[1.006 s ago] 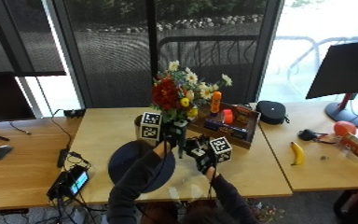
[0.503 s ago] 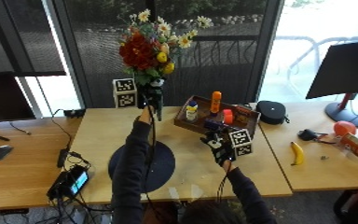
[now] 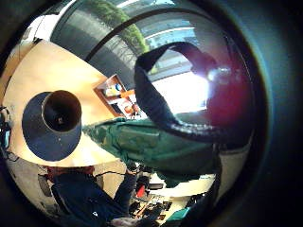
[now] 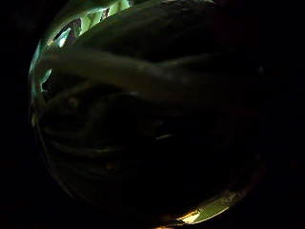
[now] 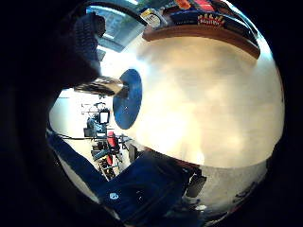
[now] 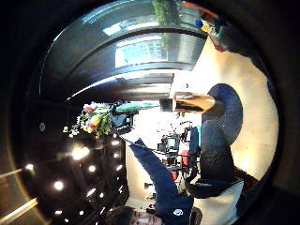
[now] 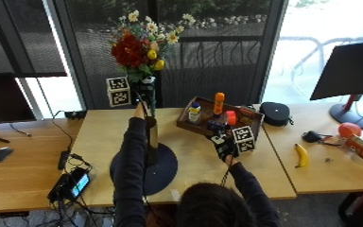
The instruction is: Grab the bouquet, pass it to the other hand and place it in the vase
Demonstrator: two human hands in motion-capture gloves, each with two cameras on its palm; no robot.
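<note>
Both hands are over the table (image 7: 99, 137): the right hand (image 7: 224, 146) hangs low above the wood near the wooden tray (image 7: 191, 124), fingers relaxed and holding nothing. Farther away, the left arm reaches up straight, and the left hand (image 7: 143, 92) clasps the stems of the bouquet (image 7: 137, 45), raised high above the vase (image 7: 151, 142) on its dark round mat (image 7: 162, 168).
</note>
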